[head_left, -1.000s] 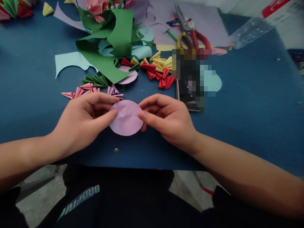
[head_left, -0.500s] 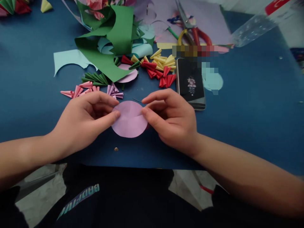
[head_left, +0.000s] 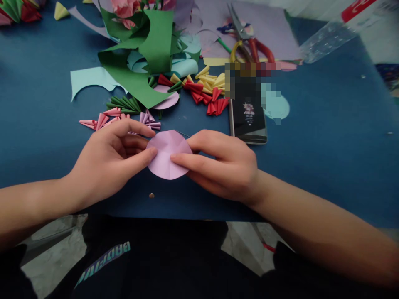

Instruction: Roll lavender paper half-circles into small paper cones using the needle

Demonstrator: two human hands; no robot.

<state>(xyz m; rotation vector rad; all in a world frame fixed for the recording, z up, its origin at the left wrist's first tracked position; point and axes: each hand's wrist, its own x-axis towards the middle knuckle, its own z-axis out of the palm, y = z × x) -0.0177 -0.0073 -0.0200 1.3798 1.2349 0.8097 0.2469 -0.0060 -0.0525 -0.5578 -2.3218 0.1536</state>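
Note:
A creased lilac paper circle [head_left: 165,151] is held just above the blue table [head_left: 327,137] near its front edge. My left hand [head_left: 109,158] pinches the circle's left rim between thumb and fingers. My right hand [head_left: 221,164] grips the right side, its thumb lying across the paper toward the centre. Just behind the hands lie small folded paper cones: pink ones [head_left: 104,118], lilac ones [head_left: 149,120] and green ones [head_left: 123,104].
A phone [head_left: 247,118] lies right of the hands. Behind it are red and yellow folded cones [head_left: 207,91], green paper scraps [head_left: 146,54], light blue offcuts [head_left: 92,79], red-handled scissors [head_left: 249,39] and a clear plastic bottle [head_left: 333,33] at the far right.
My right thumb has slid leftward over the circle toward its centre, and the circle's right edge has lifted slightly. The left hand has kept its grip.

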